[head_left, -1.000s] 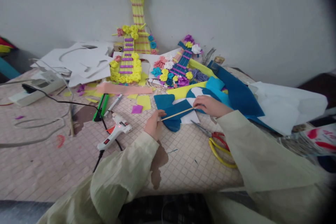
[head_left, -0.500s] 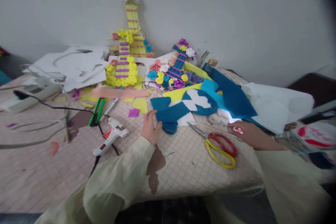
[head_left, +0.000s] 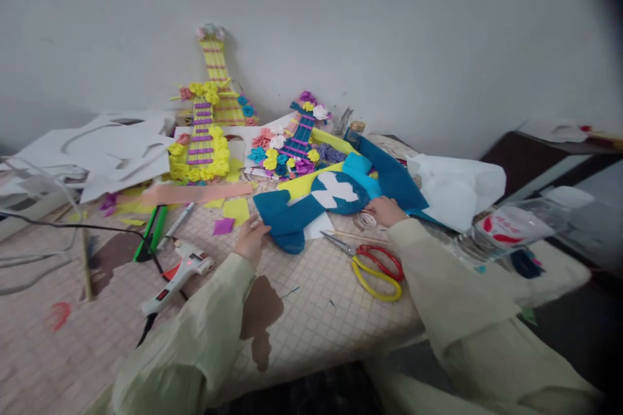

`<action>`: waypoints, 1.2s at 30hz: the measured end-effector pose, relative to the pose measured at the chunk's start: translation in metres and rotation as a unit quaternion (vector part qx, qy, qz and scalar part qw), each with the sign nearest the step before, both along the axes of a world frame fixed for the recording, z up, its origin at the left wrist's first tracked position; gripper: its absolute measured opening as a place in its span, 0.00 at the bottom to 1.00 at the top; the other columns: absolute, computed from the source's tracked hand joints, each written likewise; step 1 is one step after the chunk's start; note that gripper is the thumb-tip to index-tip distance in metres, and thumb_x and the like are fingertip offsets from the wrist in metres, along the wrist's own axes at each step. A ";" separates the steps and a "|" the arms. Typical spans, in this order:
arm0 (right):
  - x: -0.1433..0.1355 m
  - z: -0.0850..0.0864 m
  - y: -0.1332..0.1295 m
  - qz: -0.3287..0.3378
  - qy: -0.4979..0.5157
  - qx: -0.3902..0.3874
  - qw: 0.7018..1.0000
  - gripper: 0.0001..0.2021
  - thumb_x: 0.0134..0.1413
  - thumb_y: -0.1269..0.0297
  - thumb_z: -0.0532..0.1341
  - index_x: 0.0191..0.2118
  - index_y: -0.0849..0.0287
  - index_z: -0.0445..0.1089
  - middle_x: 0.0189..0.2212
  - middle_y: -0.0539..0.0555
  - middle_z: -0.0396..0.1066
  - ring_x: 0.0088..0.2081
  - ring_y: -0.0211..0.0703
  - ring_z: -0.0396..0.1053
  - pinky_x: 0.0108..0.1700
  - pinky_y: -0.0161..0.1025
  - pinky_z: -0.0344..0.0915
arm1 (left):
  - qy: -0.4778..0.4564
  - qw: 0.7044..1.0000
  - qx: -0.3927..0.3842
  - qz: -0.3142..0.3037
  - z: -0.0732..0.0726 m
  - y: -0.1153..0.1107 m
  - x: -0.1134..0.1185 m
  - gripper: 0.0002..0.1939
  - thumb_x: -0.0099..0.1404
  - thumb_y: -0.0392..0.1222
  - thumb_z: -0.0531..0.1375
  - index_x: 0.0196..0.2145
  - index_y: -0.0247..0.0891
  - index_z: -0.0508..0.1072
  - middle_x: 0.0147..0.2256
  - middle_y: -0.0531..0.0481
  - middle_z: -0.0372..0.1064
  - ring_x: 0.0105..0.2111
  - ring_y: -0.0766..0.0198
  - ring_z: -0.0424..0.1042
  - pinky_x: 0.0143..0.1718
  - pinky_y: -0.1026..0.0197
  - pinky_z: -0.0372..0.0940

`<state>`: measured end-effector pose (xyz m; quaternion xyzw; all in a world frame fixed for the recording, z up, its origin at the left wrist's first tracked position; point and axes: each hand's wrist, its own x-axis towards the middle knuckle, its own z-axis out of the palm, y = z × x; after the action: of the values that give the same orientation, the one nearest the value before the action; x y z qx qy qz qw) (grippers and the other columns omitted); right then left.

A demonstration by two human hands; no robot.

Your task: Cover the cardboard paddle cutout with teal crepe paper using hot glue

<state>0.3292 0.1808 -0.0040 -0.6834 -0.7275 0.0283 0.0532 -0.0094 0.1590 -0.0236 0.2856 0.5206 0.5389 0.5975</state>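
Dark-blue flat round-ended cutout (head_left: 292, 219) with white patches lies on pale patterned table (head_left: 311, 318). Left hand (head_left: 252, 238) at cutout's left edge, presumably steadying it; right hand (head_left: 387, 212) right of cutout, by white ring-shaped roll (head_left: 366, 220). Cannot tell either grip.

A clear bottle (head_left: 509, 227) at right, yellow flower-trimmed guitar models (head_left: 203, 137) and white cut sheets (head_left: 111, 152) at left.

A: Middle of the surface (head_left: 326, 324)?
B: Craft cutout (head_left: 292, 219), paper sheet (head_left: 318, 226) partly under it.
A: Left?
B: Hot glue gun (head_left: 178, 277), pen (head_left: 176, 227) behind it.
A: Right?
B: Scissors (head_left: 376, 275), nearer the front edge; water bottle (head_left: 513, 227) farther right.
A: Rear?
B: Model guitars (head_left: 202, 137), behind the cutout, the wall (head_left: 370, 26) behind them.
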 end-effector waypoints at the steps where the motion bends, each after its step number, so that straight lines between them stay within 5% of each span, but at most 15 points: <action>1: -0.002 -0.001 0.003 -0.007 -0.009 -0.002 1.000 0.14 0.56 0.61 0.55 0.47 0.61 0.63 0.45 0.56 0.65 0.42 0.42 0.66 0.42 0.46 0.65 | -0.014 1.000 0.002 0.002 0.003 -0.001 0.001 0.21 0.46 0.29 0.58 0.39 0.41 0.60 0.31 0.54 0.64 0.23 0.71 0.64 0.27 0.65 0.59; 5: -0.006 0.006 0.009 -0.023 -0.026 0.000 0.999 0.14 0.56 0.61 0.54 0.47 0.61 0.63 0.45 0.56 0.65 0.42 0.42 0.66 0.42 0.46 0.65 | -0.049 0.999 0.016 0.006 0.014 -0.005 0.004 0.23 0.44 0.27 0.58 0.39 0.43 0.60 0.31 0.55 0.63 0.23 0.70 0.65 0.27 0.61 0.63; 11: -0.001 0.031 0.018 -0.018 0.015 0.054 0.998 0.07 0.50 0.65 0.57 0.31 0.60 0.72 0.33 0.56 0.74 0.38 0.43 0.69 0.41 0.37 0.61 | -0.109 0.993 0.011 0.053 0.035 -0.002 0.004 0.23 0.43 0.26 0.57 0.37 0.44 0.60 0.27 0.58 0.63 0.23 0.70 0.65 0.30 0.58 0.66; 15: 0.003 0.038 0.021 -0.025 0.062 0.068 0.995 0.09 0.48 0.66 0.56 0.33 0.61 0.73 0.34 0.57 0.74 0.38 0.46 0.69 0.40 0.38 0.62 | -0.122 0.989 0.016 0.079 0.041 0.000 0.002 0.22 0.43 0.26 0.57 0.35 0.45 0.60 0.26 0.59 0.64 0.22 0.71 0.65 0.30 0.59 0.66; 26: 0.010 0.034 0.003 -0.014 0.231 -0.051 0.971 0.12 0.48 0.60 0.57 0.35 0.60 0.74 0.31 0.53 0.76 0.30 0.42 0.71 0.27 0.34 0.66 | -0.180 0.973 0.067 0.130 0.055 0.002 -0.014 0.17 0.45 0.27 0.58 0.31 0.44 0.62 0.27 0.57 0.68 0.25 0.68 0.68 0.29 0.61 0.66; 31: 0.000 0.026 0.006 -0.044 0.252 -0.016 0.967 0.05 0.39 0.65 0.63 0.25 0.60 0.74 0.25 0.53 0.76 0.30 0.45 0.72 0.32 0.37 0.67 | -0.178 0.971 0.077 0.140 0.053 0.002 -0.014 0.18 0.44 0.27 0.57 0.32 0.44 0.63 0.28 0.57 0.68 0.26 0.68 0.68 0.29 0.61 0.66; 36: -0.008 0.026 0.001 -0.055 0.295 0.088 0.950 0.11 0.44 0.60 0.59 0.32 0.61 0.72 0.30 0.55 0.75 0.32 0.45 0.71 0.35 0.40 0.68 | -0.158 0.975 0.091 0.123 0.036 -0.003 -0.010 0.20 0.42 0.27 0.58 0.33 0.44 0.62 0.29 0.58 0.66 0.25 0.72 0.66 0.30 0.63 0.65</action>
<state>0.3207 0.1822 0.0222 -0.6760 -0.6405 0.1617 0.3267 -0.0196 0.1563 0.0121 0.1838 0.3996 0.6918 0.5726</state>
